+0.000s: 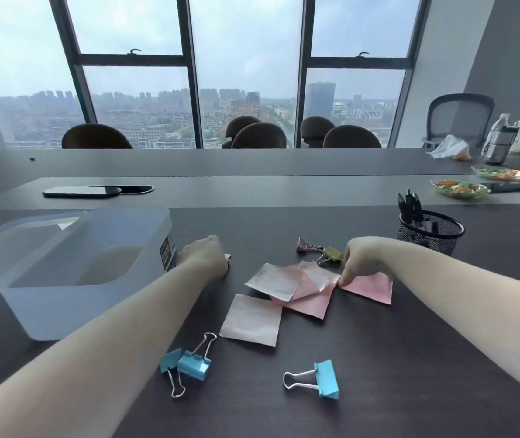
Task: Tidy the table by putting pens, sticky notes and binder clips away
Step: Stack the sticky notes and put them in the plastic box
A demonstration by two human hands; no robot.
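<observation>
Pink sticky notes (307,297) lie scattered mid-table, with a paler one (252,320) nearer me. My right hand (361,257) pinches the corner of the rightmost pink note (370,287). My left hand (205,256) is curled beside the clear plastic box (72,279), with a small pale scrap showing at its fingers. Two blue binder clips (190,363) sit together at the front and a third one (323,377) lies to their right. A purple clip (302,244) and a gold clip (331,254) lie behind the notes. Black pens (410,205) stand in a mesh cup (429,233).
A phone (81,191) lies on the raised grey table section at back left. Two salad bowls (460,188), bottles (500,143) and a plastic bag (449,148) crowd the back right. Chairs line the far side under the windows.
</observation>
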